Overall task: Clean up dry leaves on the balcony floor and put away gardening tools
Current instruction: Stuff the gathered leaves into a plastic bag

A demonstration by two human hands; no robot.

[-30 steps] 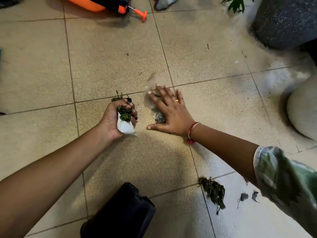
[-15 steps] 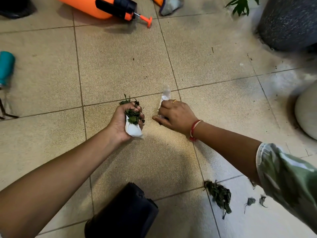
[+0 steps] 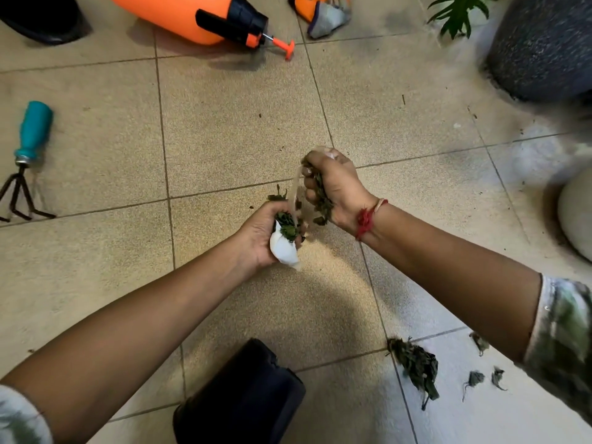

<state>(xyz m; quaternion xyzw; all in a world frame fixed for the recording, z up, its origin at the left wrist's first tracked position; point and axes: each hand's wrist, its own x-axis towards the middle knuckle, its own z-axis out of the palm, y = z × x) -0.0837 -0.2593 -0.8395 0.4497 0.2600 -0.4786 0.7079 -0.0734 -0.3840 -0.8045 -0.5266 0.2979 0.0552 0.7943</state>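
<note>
Leaves (image 3: 321, 200) clutched in both fists

Beige speckled floor tiles (image 3: 237, 123). Orange sprayer (image 3: 179, 14), black cap. Teal-handled rake (image 3: 33, 129). Dark green leaves (image 3: 416, 366). White paper (image 3: 283, 248). Red wrist thread (image 3: 365, 221). Green-white patterned sleeve (image 3: 563, 341). Black pot (image 3: 243, 398). Grey speckled planter (image 3: 544, 43).

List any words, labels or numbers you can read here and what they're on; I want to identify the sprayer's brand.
None can be read. The orange sprayer shows no lettering, nor do the rake, the gloves, the black pot or the white wrapper in the left hand.
</note>
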